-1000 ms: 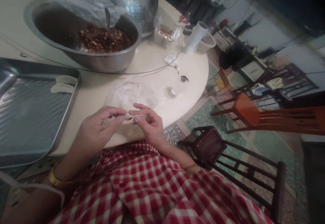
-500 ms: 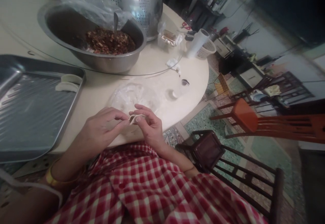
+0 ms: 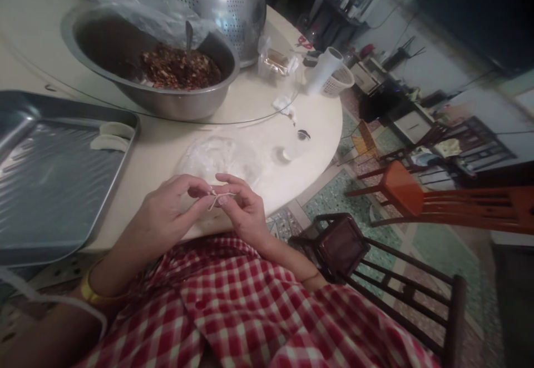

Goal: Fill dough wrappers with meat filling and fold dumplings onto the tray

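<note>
Both hands — left hand (image 3: 167, 218), right hand (image 3: 246, 215) — pinch the dumpling wrapper (image 3: 217, 197) between them.

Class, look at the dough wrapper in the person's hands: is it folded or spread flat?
Folded: the dough wrapper shows only as a thin doubled edge, pinched between the left hand and the right hand.

Bowl (image 3: 175, 104) and colander (image 3: 233, 6) glossy metal, tray (image 3: 50, 190) brushed ribbed metal, desk (image 3: 267, 134) smooth cream with slight sheen, wrapper (image 3: 217, 197) matt soft dough, chair (image 3: 396, 279) dark wood.
</note>
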Demonstrator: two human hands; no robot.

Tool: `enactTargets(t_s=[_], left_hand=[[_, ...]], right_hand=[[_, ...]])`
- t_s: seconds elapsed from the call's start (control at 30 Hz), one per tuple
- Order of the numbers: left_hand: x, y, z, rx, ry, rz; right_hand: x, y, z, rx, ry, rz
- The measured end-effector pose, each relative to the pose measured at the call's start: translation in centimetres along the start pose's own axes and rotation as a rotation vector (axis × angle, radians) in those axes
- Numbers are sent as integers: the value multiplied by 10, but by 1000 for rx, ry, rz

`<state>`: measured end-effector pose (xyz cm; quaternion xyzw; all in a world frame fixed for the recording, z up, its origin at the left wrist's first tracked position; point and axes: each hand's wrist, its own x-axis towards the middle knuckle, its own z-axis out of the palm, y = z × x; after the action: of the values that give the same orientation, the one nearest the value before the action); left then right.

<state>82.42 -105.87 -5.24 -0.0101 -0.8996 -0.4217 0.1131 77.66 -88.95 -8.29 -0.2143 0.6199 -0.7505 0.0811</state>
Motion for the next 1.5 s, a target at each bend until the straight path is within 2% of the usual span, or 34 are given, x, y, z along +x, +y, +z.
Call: enactTargets(t_s=[0.07,0.23,0.4,0.6,0.77,0.93,1.07,1.23,1.5], left_hand=[[0,1,2,-7,24,-17],[0,1,5,-40,101,102],[-2,2,9,-58,138,158],[0,7,12,100,250,248],[2,7,14,168,283,301],[-3,4,17,125,286,191],[-8,-2,15,82,254,74],[-8,-5,17,28,231,59],[-8,1,20,1,271,43]], right_hand=[[0,0,0,4,-4,8],[0,-2,3,9,32,-1],[3,-3,6,6,69,40],[0,-3,7,130,27,87],[-5,-3,8,178,4,137],[-5,-1,8,227,52,226],[-4,1,6,246,111,210],[-5,1,8,237,105,212],[-7,0,11,270,94,152]])
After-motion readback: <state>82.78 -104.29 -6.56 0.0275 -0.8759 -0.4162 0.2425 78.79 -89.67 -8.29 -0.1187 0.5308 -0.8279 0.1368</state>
